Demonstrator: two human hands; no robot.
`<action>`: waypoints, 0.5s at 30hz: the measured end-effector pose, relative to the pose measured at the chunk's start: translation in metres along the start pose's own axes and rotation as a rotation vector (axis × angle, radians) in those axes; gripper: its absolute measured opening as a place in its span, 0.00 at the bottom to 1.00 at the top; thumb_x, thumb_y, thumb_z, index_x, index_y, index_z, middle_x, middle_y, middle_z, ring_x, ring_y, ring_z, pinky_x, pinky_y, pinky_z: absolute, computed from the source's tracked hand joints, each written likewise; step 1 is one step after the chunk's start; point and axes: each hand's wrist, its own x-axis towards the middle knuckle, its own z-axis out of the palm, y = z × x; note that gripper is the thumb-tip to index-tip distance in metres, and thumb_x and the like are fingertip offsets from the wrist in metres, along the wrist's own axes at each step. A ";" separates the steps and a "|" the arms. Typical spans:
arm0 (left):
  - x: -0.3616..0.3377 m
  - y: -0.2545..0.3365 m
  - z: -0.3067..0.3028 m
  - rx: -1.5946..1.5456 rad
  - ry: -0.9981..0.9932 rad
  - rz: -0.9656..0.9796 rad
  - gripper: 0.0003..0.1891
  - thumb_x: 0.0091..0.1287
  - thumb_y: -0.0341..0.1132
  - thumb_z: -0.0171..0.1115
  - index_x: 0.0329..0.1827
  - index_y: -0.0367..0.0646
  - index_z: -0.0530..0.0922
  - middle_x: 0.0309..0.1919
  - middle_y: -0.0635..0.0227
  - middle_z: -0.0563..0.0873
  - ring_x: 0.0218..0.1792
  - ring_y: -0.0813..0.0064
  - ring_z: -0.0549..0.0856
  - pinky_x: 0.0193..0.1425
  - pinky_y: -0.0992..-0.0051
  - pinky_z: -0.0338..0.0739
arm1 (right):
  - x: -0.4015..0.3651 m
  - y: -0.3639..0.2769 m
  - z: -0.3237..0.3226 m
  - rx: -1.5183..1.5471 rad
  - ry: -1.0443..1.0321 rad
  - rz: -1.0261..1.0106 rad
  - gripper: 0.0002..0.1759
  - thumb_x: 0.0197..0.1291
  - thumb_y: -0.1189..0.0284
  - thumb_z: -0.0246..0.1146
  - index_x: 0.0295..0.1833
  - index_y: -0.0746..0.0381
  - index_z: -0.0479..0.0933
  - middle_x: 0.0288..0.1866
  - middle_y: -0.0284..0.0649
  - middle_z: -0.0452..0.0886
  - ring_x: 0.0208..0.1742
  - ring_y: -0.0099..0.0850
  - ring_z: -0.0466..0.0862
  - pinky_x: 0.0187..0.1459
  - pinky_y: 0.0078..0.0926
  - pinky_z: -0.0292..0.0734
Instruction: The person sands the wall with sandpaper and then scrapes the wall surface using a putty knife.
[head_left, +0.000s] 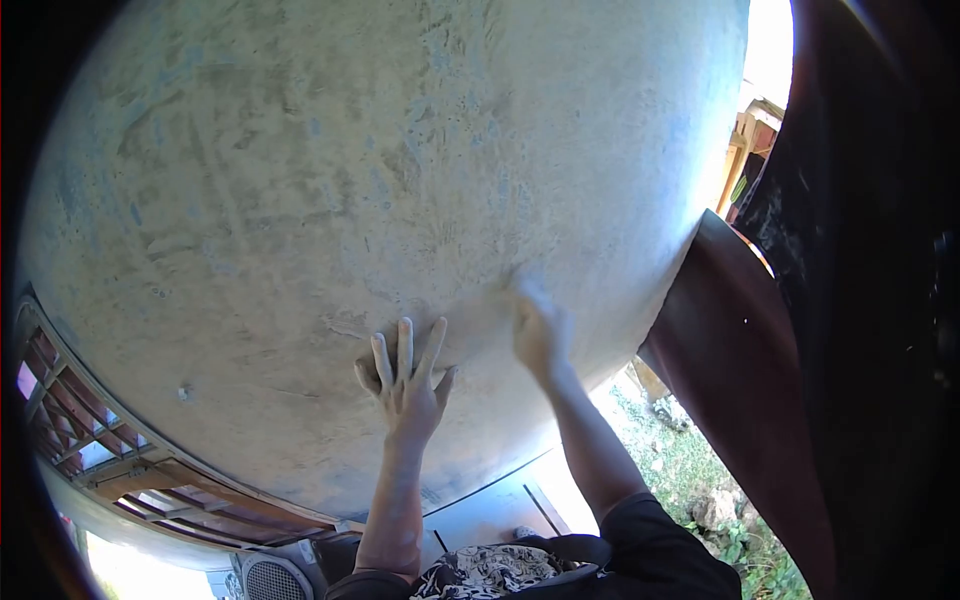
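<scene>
A large curved panel (300,180) with a patchy, dusty grey-beige surface and bluish spots fills most of the head view. My left hand (408,385) rests on its lower part, palm down with the fingers spread, holding nothing. To the right of it, my right hand (541,328) is against the same surface, blurred by motion. Its fingers look curled in; whatever may be under them is hidden by the blur. Pale dust coats the fingers of my left hand.
A dark reddish-brown sheet (730,350) hangs along the right side, close to the panel's edge. Slatted framework (75,420) curves along the lower left. A round mesh-covered speaker (272,580) is at the bottom. Grass and stones (700,480) show at lower right.
</scene>
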 end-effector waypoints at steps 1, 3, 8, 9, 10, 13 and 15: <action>0.001 -0.001 0.001 0.005 -0.003 0.000 0.44 0.60 0.54 0.80 0.83 0.71 0.72 0.89 0.57 0.56 0.88 0.38 0.44 0.82 0.28 0.36 | 0.009 0.020 -0.003 0.014 0.083 0.053 0.04 0.69 0.73 0.66 0.40 0.59 0.85 0.32 0.48 0.86 0.29 0.45 0.86 0.29 0.39 0.75; 0.001 0.003 0.003 -0.025 -0.026 -0.031 0.45 0.60 0.53 0.80 0.84 0.71 0.71 0.89 0.57 0.54 0.88 0.36 0.43 0.82 0.27 0.35 | 0.028 0.079 -0.007 -0.052 0.192 0.283 0.10 0.72 0.71 0.65 0.36 0.62 0.84 0.31 0.52 0.85 0.26 0.46 0.83 0.27 0.40 0.71; 0.003 0.011 -0.008 -0.176 -0.123 -0.102 0.46 0.61 0.50 0.79 0.85 0.70 0.68 0.90 0.54 0.51 0.87 0.32 0.40 0.80 0.24 0.33 | 0.056 0.073 -0.012 0.174 0.265 0.609 0.13 0.76 0.70 0.62 0.36 0.62 0.83 0.27 0.52 0.82 0.22 0.46 0.79 0.27 0.42 0.69; 0.004 0.011 -0.008 -0.184 -0.137 -0.100 0.46 0.62 0.49 0.79 0.85 0.70 0.67 0.90 0.53 0.50 0.87 0.32 0.39 0.80 0.23 0.32 | 0.050 0.053 -0.003 0.096 0.232 0.422 0.12 0.76 0.70 0.62 0.37 0.61 0.83 0.27 0.52 0.82 0.22 0.47 0.80 0.27 0.42 0.70; 0.005 0.011 -0.006 -0.175 -0.130 -0.101 0.46 0.62 0.49 0.79 0.85 0.70 0.67 0.90 0.53 0.50 0.87 0.32 0.39 0.80 0.23 0.32 | 0.035 0.022 0.003 0.018 0.199 0.239 0.10 0.76 0.70 0.62 0.39 0.60 0.84 0.28 0.52 0.83 0.23 0.47 0.81 0.27 0.42 0.71; 0.009 0.015 -0.006 -0.124 -0.123 -0.112 0.46 0.62 0.49 0.78 0.86 0.68 0.67 0.90 0.52 0.50 0.87 0.32 0.39 0.80 0.22 0.31 | 0.012 -0.029 0.007 0.033 -0.018 0.137 0.09 0.76 0.71 0.62 0.44 0.61 0.85 0.29 0.50 0.84 0.27 0.39 0.84 0.31 0.37 0.74; 0.022 0.017 -0.013 -0.118 -0.060 -0.104 0.48 0.61 0.48 0.79 0.87 0.65 0.65 0.90 0.54 0.51 0.87 0.33 0.40 0.81 0.24 0.31 | 0.013 -0.018 -0.003 0.009 -0.032 0.189 0.09 0.76 0.70 0.62 0.45 0.60 0.86 0.33 0.54 0.85 0.29 0.45 0.85 0.33 0.39 0.77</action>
